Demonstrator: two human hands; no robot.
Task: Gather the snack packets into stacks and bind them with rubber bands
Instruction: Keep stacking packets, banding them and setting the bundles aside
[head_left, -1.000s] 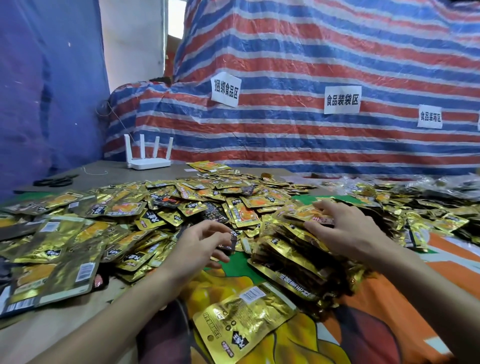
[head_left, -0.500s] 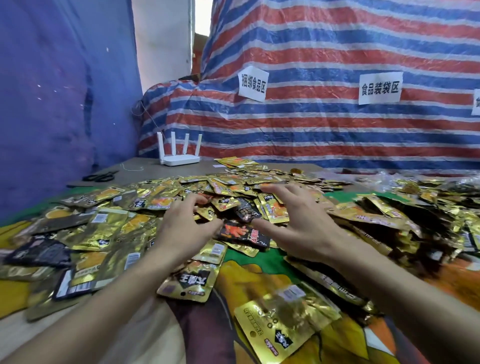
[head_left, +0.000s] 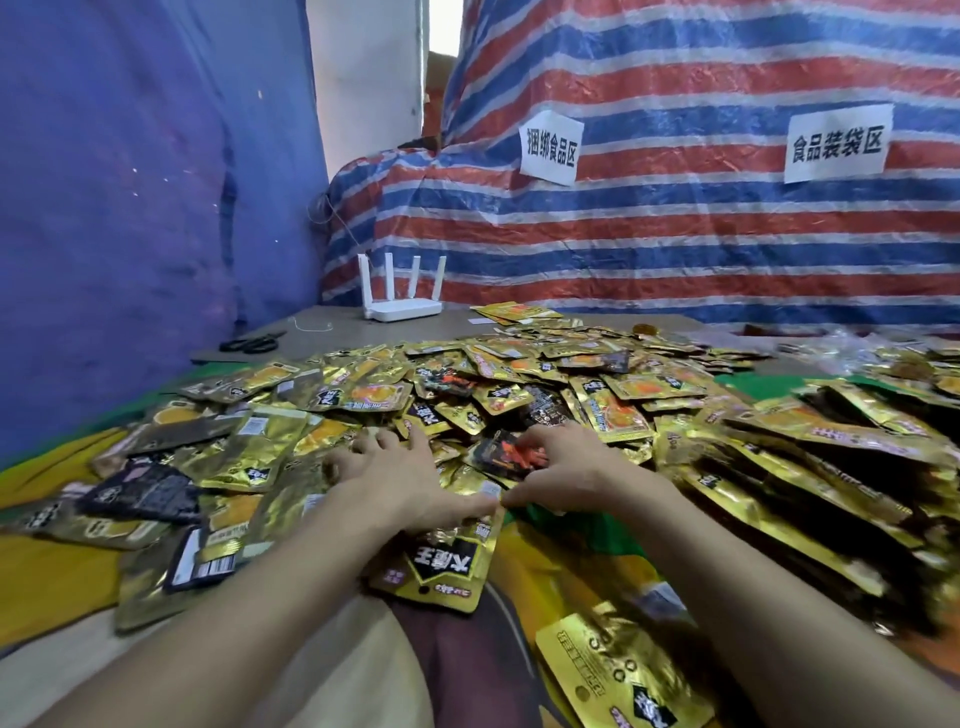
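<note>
Several gold and black snack packets (head_left: 519, 384) lie scattered in a wide heap over the table. My left hand (head_left: 395, 478) lies on the heap with its fingers spread, the palm over a gold packet with black lettering (head_left: 441, 566). Just to its right, my right hand (head_left: 571, 467) curls its fingers over a black packet with red print (head_left: 511, 452) and holds it. The two thumbs nearly touch. A thick overlapping pile of gold packets (head_left: 805, 499) lies on the right. I see no rubber band.
A lone gold packet (head_left: 618, 670) lies near the front edge on the colourful cloth (head_left: 571, 551). At the far left stand a white router (head_left: 402, 306) and black scissors (head_left: 252, 343). A striped tarp with two paper signs (head_left: 834, 143) closes the back.
Both hands have drawn together toward the middle of the heap. My right hand came down onto the black and red packet and closed its fingers over it. My left hand spread flat.
</note>
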